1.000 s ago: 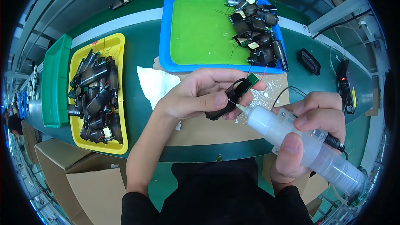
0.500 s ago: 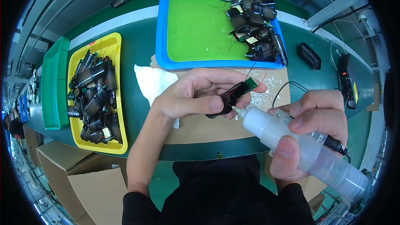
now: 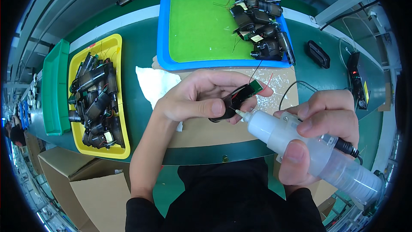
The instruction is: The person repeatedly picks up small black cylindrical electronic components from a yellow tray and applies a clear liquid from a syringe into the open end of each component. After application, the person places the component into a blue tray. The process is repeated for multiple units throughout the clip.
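Nozzle [image 3: 241,114] edged rightward off left thumb [image 3: 211,108].
Left hand [image 3: 195,96] pinches dark housing [image 3: 233,100]; right hand [image 3: 332,121] grips dispenser [image 3: 317,154]; likely fresh spot.

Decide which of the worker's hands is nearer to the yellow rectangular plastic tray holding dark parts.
Left. The left hand, holding a dark rounded part, is right of the yellow tray; the right hand, around a translucent white plastic dispenser, is farther right.

Tilted blk part [image 3: 238,97] nr wht dispenser [image 3: 262,129]
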A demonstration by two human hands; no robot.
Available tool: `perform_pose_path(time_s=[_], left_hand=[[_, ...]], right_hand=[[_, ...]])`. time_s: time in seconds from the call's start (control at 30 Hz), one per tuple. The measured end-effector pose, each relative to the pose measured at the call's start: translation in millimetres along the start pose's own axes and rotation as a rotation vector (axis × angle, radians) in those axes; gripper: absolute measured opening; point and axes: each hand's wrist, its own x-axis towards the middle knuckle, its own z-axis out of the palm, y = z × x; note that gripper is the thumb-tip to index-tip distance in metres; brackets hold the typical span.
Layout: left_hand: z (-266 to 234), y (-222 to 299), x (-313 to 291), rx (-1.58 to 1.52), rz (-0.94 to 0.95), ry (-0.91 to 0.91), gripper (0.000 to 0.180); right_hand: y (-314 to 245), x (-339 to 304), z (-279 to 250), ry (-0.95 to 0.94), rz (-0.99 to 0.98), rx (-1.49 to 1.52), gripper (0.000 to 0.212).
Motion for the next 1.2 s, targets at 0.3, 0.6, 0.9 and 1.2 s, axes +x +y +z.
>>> perform_pose_path(time_s=[0.3,0.6,0.9,1.2], left_hand=[[-2.0,0.3,-1.2,-0.021,0.001,-0.014,0.082],[-0.2,4.5,-1.3,-0.018,-0.019,-0.025,0.083],[-5.4,-0.8,-2.7,0.002,0.004,-0.042,0.084],[-5.6,3.2,-4.0,-0.008,-0.033,-0.047,0.083]], right_hand=[[-2.0,1.5,-2.8,-0.026,0.002,-0.021,0.035],[-2.6,0.8,-2.4,-0.021,0.009,-0.012,0.035],[-3.8,0.6,-1.5,-0.026,0.007,-0.012,0.035],[1.5,-3.6,2.0,0.019,-0.002,0.022,0.039]])
